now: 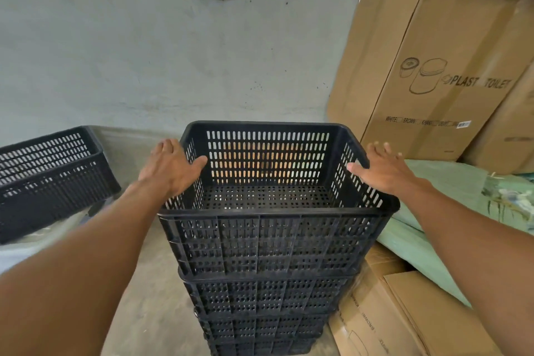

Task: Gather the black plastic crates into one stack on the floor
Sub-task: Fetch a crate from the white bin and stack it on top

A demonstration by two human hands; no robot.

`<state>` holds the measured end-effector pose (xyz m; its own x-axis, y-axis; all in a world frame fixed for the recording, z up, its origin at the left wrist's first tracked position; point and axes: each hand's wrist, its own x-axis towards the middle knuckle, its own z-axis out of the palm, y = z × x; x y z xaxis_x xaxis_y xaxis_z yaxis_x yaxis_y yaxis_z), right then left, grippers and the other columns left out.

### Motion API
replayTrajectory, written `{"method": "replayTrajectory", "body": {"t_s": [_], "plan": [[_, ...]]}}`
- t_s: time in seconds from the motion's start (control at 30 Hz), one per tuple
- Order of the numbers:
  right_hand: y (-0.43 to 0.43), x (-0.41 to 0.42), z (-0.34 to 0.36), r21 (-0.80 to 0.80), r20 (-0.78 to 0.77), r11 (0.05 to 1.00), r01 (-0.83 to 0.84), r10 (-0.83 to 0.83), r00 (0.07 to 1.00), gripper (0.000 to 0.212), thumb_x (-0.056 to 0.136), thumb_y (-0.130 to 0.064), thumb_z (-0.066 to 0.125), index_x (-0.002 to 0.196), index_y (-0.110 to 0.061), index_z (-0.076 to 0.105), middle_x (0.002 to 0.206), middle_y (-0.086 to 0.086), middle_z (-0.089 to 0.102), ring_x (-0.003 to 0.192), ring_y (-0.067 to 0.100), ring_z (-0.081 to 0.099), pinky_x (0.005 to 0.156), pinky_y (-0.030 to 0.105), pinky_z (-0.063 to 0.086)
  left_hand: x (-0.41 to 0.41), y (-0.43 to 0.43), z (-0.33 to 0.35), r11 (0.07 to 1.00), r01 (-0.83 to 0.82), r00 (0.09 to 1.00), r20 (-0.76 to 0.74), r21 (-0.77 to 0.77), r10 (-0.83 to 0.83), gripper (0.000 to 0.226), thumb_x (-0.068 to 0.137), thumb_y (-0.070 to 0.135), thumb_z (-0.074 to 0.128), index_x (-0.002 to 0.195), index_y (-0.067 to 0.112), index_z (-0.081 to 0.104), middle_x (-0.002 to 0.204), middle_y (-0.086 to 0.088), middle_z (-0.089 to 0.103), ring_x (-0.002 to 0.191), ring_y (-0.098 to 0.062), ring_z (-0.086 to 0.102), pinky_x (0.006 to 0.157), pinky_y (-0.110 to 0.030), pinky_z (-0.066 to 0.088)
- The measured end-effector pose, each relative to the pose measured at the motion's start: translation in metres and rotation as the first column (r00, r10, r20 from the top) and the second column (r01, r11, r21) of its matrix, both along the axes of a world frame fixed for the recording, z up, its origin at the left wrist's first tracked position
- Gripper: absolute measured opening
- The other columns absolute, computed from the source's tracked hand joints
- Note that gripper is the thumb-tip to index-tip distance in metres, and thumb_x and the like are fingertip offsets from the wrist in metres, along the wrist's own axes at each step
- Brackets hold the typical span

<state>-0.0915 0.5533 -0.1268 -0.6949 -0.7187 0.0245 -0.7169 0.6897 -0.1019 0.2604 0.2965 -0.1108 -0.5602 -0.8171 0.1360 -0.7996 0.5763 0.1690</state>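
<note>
A stack of several black slotted plastic crates [268, 243] stands on the floor in front of me, the top one empty and level. My left hand [170, 166] lies over the top crate's left rim, fingers spread, thumb inside the wall. My right hand [381, 167] rests at the right rim with fingers spread, thumb toward the inside. Neither hand is closed around the rim. Another black crate [49, 179] sits apart at the left, tilted, resting on something pale.
Tall cardboard boxes [427, 66] lean against the grey wall at the right. A green woven sack [450, 199] and flat cartons [404, 312] lie right of the stack. Bare concrete floor [150, 298] runs left of the stack. Wall switches and cables hang above.
</note>
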Motion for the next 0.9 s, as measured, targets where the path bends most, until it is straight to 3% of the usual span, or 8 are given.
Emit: {"method": "replayTrajectory", "body": {"t_s": [0.1, 0.17, 0.23, 0.3, 0.37, 0.43, 0.63, 0.9], "plan": [[-0.014, -0.003, 0.043, -0.143, -0.073, 0.990, 0.016, -0.027, 0.997, 0.095, 0.083, -0.077, 0.017, 0.150, -0.011, 0.002, 0.158, 0.009, -0.006, 0.142, 0.024, -0.011, 0.109, 0.045, -0.007, -0.004, -0.017, 0.035, 0.992, -0.006, 0.998, -0.068, -0.125, -0.002, 0.096, 0.091, 0.069, 0.021, 0.151, -0.006, 0.013, 0.157, -0.027, 0.019, 0.145, -0.037, 0.019, 0.118, -0.048, 0.016], [-0.012, 0.008, 0.039, -0.177, -0.041, 0.984, 0.007, -0.015, 0.999, 0.099, 0.078, -0.081, 0.007, 0.150, -0.013, -0.002, 0.157, 0.005, -0.009, 0.141, 0.020, -0.014, 0.107, 0.043, -0.010, 0.001, -0.011, 0.022, 0.995, -0.002, 1.000, -0.001, -0.101, 0.002, 0.099, 0.089, 0.073, 0.014, 0.152, -0.004, 0.013, 0.158, -0.024, 0.016, 0.146, -0.036, 0.017, 0.119, -0.050, 0.012], [0.006, 0.021, -0.007, -0.044, 0.044, 0.999, -0.002, 0.004, 0.999, 0.102, 0.076, -0.083, 0.006, 0.150, -0.014, -0.008, 0.157, 0.005, -0.015, 0.142, 0.020, -0.015, 0.113, 0.047, -0.006, 0.016, 0.007, -0.022, 0.999, 0.024, 0.997, 0.077, 0.029, -0.026, 0.102, 0.087, 0.077, 0.015, 0.152, -0.002, 0.014, 0.159, -0.023, 0.014, 0.145, -0.035, 0.018, 0.118, -0.052, 0.016], [0.016, 0.021, -0.027, 0.033, 0.065, 0.999, 0.040, -0.042, 0.997, 0.103, 0.078, -0.081, 0.016, 0.150, -0.012, -0.010, 0.157, 0.006, -0.015, 0.143, 0.022, -0.010, 0.115, 0.046, 0.003, 0.022, 0.005, -0.040, 0.998, 0.044, 0.998, 0.049, 0.048, -0.046, 0.101, 0.084, 0.077, 0.020, 0.147, -0.002, 0.026, 0.152, -0.025, 0.027, 0.139, -0.036, 0.029, 0.114, -0.054, 0.025], [0.017, 0.022, -0.031, 0.078, 0.067, 0.997, 0.026, -0.031, 0.997, 0.100, 0.082, -0.078, 0.020, 0.149, -0.010, -0.009, 0.157, 0.009, -0.014, 0.144, 0.023, -0.010, 0.115, 0.046, 0.003, 0.023, 0.002, -0.042, 0.997, 0.049, 0.993, 0.104, 0.059, -0.055, 0.100, 0.084, 0.077, 0.020, 0.143, -0.003, 0.030, 0.148, -0.024, 0.032, 0.136, -0.036, 0.033, 0.112, -0.053, 0.030], [0.012, 0.013, -0.030, 0.074, -0.013, 0.997, 0.021, -0.020, 1.000, 0.100, 0.082, -0.078, 0.018, 0.149, -0.009, -0.009, 0.157, 0.010, -0.014, 0.143, 0.025, -0.011, 0.114, 0.047, 0.002, 0.020, -0.006, -0.045, 0.999, 0.046, 0.991, 0.129, -0.003, -0.045, 0.104, 0.084, 0.078, 0.016, 0.150, -0.003, 0.019, 0.155, -0.026, 0.021, 0.143, -0.036, 0.021, 0.116, -0.052, 0.022], [0.015, 0.015, -0.034, 0.085, -0.042, 0.996, 0.003, 0.001, 0.999, 0.103, 0.077, -0.081, 0.012, 0.149, -0.010, -0.007, 0.157, 0.009, -0.013, 0.143, 0.024, -0.014, 0.114, 0.047, -0.002, 0.020, 0.004, -0.045, 0.996, 0.084, 0.983, 0.167, -0.023, -0.080, 0.102, 0.085, 0.077, 0.008, 0.154, 0.002, 0.002, 0.161, -0.019, -0.003, 0.149, -0.028, -0.003, 0.119, -0.048, 0.005], [0.015, 0.016, -0.033, 0.062, -0.033, 0.998, -0.002, 0.004, 0.999, 0.105, 0.075, -0.083, 0.011, 0.150, -0.011, -0.005, 0.158, 0.008, -0.012, 0.143, 0.024, -0.012, 0.114, 0.047, 0.000, 0.020, 0.004, -0.048, 0.999, 0.049, 0.988, 0.149, 0.012, -0.050, 0.106, 0.081, 0.082, 0.003, 0.154, 0.006, -0.002, 0.161, -0.014, -0.008, 0.149, -0.025, -0.006, 0.117, -0.049, 0.003]]}}
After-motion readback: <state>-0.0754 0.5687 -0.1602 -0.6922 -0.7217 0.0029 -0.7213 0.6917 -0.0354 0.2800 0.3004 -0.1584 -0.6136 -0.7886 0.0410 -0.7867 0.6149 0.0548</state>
